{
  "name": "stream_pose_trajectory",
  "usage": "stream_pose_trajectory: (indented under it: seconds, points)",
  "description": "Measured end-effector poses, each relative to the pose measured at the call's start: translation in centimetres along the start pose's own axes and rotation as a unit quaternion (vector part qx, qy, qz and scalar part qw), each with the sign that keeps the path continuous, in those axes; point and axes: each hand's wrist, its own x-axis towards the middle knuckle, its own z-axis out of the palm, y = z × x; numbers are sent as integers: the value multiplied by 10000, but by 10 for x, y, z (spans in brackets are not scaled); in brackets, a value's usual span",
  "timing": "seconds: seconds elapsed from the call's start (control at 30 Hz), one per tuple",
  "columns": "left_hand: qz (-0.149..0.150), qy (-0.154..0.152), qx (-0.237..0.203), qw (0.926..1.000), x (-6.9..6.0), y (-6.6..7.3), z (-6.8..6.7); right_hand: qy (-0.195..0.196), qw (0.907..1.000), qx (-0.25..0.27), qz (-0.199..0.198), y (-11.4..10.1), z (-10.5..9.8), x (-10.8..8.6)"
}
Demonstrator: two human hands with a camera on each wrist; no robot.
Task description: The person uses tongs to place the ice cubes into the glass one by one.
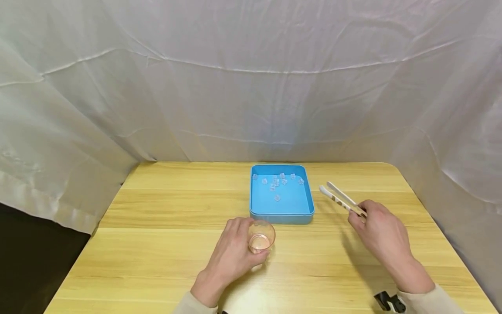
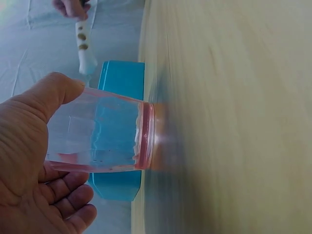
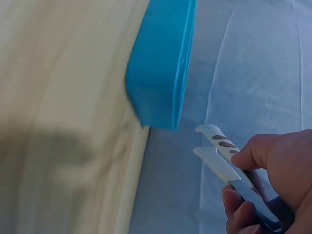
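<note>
A clear, pink-tinted cup [image 1: 261, 237] stands upright at the near side of the blue tray; in the left wrist view its base meets the table. My left hand [image 1: 234, 253] grips it, thumb on one side and fingers on the other. The right hand [image 1: 382, 231] holds white tongs [image 3: 224, 161] with brown spots, their tips parted with nothing between them. Those tips point toward the tray's right side, above the table. Inside the shallow blue tray [image 1: 281, 208] lie several small clear cubes [image 1: 276, 181], mostly toward the back.
The wooden table [image 1: 164, 244] extends on both sides of the tray. Pale curtains [image 1: 219, 100] hang behind it and along both sides. A dark area [image 1: 31, 257] lies beyond the left table edge.
</note>
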Motion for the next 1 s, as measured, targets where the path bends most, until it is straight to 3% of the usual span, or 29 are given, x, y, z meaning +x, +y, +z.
stream_pose_trajectory:
  seconds: [0.13,0.47,0.7,1.0]
  points:
    - [-70,-70,-102,9999,0,1,0,-38,9996,21,-281,-18,5,10]
    - [-168,-91,-317,9993,1,2,2,-662,9955,40,-670,-51,26,30]
    - [-320,-181,-375,9986,1,4,4,-529,9925,-52,-1097,-63,42,34]
    - [-376,-226,-429,9981,1,4,5,-373,9900,-207,-1347,-73,54,37]
